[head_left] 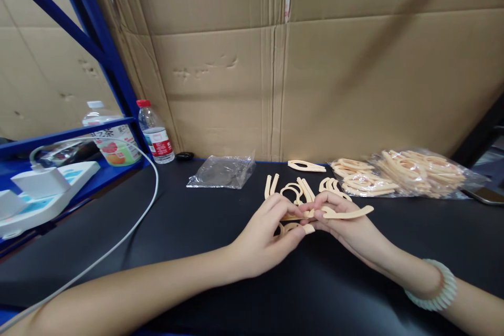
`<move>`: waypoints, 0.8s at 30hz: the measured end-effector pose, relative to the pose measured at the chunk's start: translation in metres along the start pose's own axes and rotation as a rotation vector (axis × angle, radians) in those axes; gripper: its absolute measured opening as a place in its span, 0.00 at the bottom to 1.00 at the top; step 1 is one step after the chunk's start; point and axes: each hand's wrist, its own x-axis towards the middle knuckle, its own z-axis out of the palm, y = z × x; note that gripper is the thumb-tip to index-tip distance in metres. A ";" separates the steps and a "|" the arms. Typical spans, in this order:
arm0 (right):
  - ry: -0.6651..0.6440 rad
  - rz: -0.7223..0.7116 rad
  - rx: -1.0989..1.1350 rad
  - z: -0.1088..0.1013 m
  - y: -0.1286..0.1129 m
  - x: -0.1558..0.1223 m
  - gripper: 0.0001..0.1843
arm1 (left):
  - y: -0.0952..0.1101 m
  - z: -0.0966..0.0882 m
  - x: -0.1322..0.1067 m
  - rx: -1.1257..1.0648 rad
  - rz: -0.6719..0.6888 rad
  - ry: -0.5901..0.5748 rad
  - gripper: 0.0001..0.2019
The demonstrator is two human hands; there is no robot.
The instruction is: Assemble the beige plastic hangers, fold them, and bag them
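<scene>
My left hand (271, 233) is closed on a beige plastic hanger piece, its fingertips meeting my right hand's over the table. Curved beige parts show under the left palm, partly hidden by the fingers. Between thumb and fingers, my right hand (346, 226) pinches a beige hanger arm (350, 214) whose flat end sticks out to the right. Where the pieces meet, the fingers cover the joint. Just beyond the hands lie two slim beige strips (271, 185), a ring-shaped piece (291, 190), more strips (305, 189) and several curved arms (333, 187).
Clear bags of beige hangers (423, 170) lie at the back right, near a phone (486, 195). A folded hanger (307, 166) and an plastic bag (222, 171) sit along the cardboard wall (212, 79). At left are a water bottle (157, 139), a power strip (47, 197) and a white cable (151, 199).
</scene>
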 end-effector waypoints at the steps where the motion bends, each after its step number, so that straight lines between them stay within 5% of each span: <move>1: -0.003 0.002 -0.009 0.000 0.000 0.000 0.16 | -0.001 0.000 0.000 -0.012 -0.025 0.023 0.05; 15: -0.014 -0.032 -0.125 0.002 0.003 -0.001 0.14 | -0.009 0.003 0.004 -0.008 -0.165 -0.037 0.01; 24: -0.053 -0.146 -0.287 -0.005 0.000 0.005 0.09 | -0.008 0.003 0.003 -0.026 -0.179 -0.119 0.10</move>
